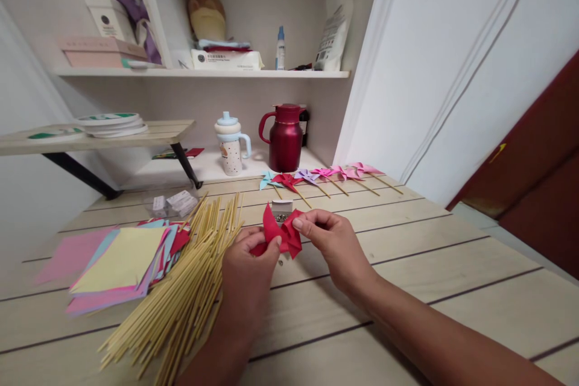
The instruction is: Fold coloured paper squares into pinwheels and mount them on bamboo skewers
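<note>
**Red pinwheel half-folded, six done behind it**

My left hand [248, 253] and right hand [332, 241] meet over the wooden table [452, 265], both pinched shut on a red paper pinwheel [283, 232] held just above the boards. My left thumb and fingers clamp its lower left flap; my right fingertips pin a folded point near the centre. The blades are gathered, but I see no stick on it, so I judge this one folded and not yet mounted.

Just left of my left wrist lies a loose heap of bamboo sticks [181, 295], and beside that a fanned stack of coloured paper squares [117, 259], so plenty of material is left. Right behind the red paper sits a small box [281, 208] of what look like pins.

Farther back, a row of finished pinwheels [325, 176] on sticks lies along the table's far edge; I count about six. Beyond them stand a red jug [286, 139] and a spouted cup [230, 148].
</note>
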{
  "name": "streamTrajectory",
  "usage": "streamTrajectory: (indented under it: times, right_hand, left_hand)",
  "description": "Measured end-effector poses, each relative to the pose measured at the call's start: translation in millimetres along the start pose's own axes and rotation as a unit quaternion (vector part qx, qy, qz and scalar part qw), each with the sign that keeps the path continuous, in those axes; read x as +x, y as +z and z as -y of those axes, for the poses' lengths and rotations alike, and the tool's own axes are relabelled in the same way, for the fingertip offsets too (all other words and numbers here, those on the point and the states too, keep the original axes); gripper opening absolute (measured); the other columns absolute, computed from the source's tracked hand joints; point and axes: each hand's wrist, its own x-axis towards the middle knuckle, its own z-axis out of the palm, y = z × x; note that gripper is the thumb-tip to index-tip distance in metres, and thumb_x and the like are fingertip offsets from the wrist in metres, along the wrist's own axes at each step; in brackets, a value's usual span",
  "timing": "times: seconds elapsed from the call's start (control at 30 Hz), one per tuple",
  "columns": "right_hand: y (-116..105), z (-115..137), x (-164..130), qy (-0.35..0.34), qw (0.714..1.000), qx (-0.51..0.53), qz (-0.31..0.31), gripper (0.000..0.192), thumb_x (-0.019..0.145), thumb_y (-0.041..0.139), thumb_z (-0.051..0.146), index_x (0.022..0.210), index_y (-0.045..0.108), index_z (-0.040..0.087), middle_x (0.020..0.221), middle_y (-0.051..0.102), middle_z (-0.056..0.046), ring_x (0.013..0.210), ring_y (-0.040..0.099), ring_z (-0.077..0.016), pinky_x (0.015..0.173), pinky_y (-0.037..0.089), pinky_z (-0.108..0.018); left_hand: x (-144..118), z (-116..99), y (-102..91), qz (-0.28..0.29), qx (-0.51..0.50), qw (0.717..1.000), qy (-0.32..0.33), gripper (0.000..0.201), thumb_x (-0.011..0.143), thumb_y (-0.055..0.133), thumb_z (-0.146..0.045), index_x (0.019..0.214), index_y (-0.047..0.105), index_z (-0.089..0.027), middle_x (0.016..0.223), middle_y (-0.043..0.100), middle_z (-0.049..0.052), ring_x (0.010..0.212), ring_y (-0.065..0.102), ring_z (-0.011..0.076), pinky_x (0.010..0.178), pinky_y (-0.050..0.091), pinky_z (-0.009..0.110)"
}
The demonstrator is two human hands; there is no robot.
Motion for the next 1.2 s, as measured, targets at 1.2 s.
streamTrajectory:
  times: [1.2]
  right_hand:
    - [-8.5, 26.2, -1.5, 0.041, 0.998, -0.050, 0.022, 0.027, 0.072, 0.079, 0.044, 0.070, 0.073, 0.018, 0.062, 0.059, 0.001, 0.056, 0.045, -0.0109, 0.058, 0.037, -0.027]
  left_hand:
    - [2.9, 21.1, 2.5, -0.093, 0.107, 0.980, 0.136, 0.010, 0.075, 0.067, -0.027, 0.076, 0.076, -0.022, 0.087, 0.071, 0.002, 0.084, 0.064, 0.0216, 0.083, 0.046, 0.037]
